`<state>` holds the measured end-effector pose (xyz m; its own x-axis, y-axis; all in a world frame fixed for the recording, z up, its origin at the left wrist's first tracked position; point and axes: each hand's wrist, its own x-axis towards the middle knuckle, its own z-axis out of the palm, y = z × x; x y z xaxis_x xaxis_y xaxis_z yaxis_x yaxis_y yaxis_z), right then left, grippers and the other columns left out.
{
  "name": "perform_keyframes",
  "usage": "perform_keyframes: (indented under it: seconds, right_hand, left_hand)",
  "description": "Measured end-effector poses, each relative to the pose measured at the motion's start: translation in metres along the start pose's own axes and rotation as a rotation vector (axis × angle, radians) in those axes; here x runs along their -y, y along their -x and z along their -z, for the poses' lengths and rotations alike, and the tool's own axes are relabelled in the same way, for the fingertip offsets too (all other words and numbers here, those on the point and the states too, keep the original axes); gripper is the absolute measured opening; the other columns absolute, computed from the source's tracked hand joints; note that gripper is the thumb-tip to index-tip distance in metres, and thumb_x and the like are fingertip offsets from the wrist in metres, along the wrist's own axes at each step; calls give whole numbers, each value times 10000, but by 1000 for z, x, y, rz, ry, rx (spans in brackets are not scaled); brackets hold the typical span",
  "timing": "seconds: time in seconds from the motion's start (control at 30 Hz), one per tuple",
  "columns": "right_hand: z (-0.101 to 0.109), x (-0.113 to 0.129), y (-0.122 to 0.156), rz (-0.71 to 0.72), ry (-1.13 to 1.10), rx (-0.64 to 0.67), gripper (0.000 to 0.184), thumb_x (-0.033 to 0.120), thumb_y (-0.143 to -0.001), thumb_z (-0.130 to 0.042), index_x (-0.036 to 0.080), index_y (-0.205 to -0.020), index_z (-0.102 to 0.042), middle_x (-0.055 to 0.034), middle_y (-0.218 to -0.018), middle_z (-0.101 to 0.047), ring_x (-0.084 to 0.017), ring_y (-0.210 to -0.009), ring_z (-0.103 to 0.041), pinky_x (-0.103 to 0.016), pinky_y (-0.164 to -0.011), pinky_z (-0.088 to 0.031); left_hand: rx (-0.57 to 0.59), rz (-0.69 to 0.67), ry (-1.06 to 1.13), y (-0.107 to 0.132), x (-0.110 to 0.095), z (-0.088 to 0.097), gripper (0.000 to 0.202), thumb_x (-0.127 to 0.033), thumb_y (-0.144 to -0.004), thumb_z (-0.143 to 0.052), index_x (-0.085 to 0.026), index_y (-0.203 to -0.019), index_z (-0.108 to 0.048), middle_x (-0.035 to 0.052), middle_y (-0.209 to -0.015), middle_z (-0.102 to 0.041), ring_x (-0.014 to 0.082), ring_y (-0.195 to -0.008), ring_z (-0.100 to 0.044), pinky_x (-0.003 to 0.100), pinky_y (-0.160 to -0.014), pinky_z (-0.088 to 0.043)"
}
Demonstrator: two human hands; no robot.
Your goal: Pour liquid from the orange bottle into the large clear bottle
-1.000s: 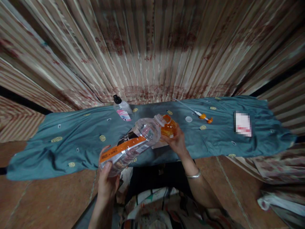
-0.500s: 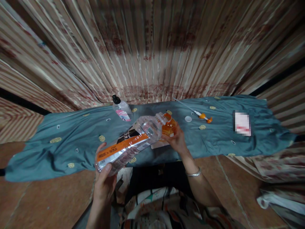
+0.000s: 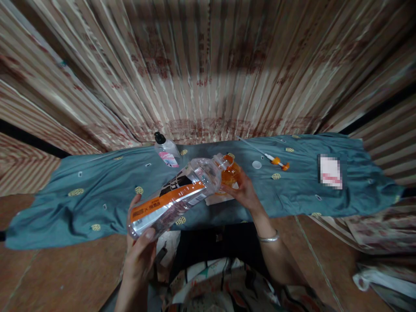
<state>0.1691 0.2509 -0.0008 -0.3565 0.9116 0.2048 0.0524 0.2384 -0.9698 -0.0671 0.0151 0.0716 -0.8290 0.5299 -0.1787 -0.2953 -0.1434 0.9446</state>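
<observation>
My left hand (image 3: 141, 251) grips the base of a large clear plastic bottle (image 3: 177, 195) with an orange label band. The bottle is tipped with its open mouth pointing up and right, over a small bottle of orange liquid (image 3: 231, 174). My right hand (image 3: 245, 193) is closed around that small orange bottle, holding it just above a blue-green cloth (image 3: 97, 195). The two bottle mouths meet or nearly meet; I cannot tell if liquid flows.
On the cloth lie a clear pump bottle with a black top (image 3: 165, 149), a white cap (image 3: 256, 164), an orange-and-white pump head with a long tube (image 3: 277, 161) and a white packet (image 3: 329, 171). Striped curtain fabric hangs behind. Brown floor lies in front.
The large bottle's base has sunk a little lower and leftward in my left hand, tilting it slightly more. My right hand and the orange bottle stay nearly in place.
</observation>
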Motion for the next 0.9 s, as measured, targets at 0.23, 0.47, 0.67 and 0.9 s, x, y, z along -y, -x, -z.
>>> perform_keyframes:
  seconds: [0.23, 0.47, 0.67, 0.9]
  right_hand:
    - [11, 3, -4, 0, 32, 52, 911, 646, -856, -1088, 332, -1639, -745, -121, -1549, -858, -413, -1429, -846, -631, -1336, -654]
    - [9, 4, -6, -4, 18, 45, 945, 713, -819, -1093, 352, -1623, -753, -121, -1593, -854, -431, -1478, -833, -626, -1315, -677]
    - [10, 10, -6, -4, 10, 34, 905, 694, -802, -1122, 336, -1565, -794, -102, -1505, -896, -393, -1389, -873, -583, -1292, -691]
    - [12, 13, -5, -14, -10, 63, 864, 683, -833, -1096, 343, -1567, -791, -110, -1536, -885, -408, -1412, -871, -614, -1312, -672]
  left_hand:
    - [23, -36, -9, 0, 3, 4, 960, -545, -651, -1123, -348, -1549, -851, 106, -1624, -816, 429, -1419, -815, 544, -1160, -755]
    - [48, -40, 3, 1, -1, 3, 930, -521, -689, -1119, -297, -1543, -830, 129, -1476, -880, 391, -1261, -866, 504, -1057, -772]
    - [67, -77, 9, -6, 3, 8, 804, -506, -695, -1101, -336, -1440, -850, 100, -1432, -888, 277, -995, -834, 385, -821, -745]
    - [67, -119, 38, -10, 2, 3, 843, -511, -658, -1118, -293, -1428, -852, 98, -1372, -904, 244, -888, -800, 391, -823, -739]
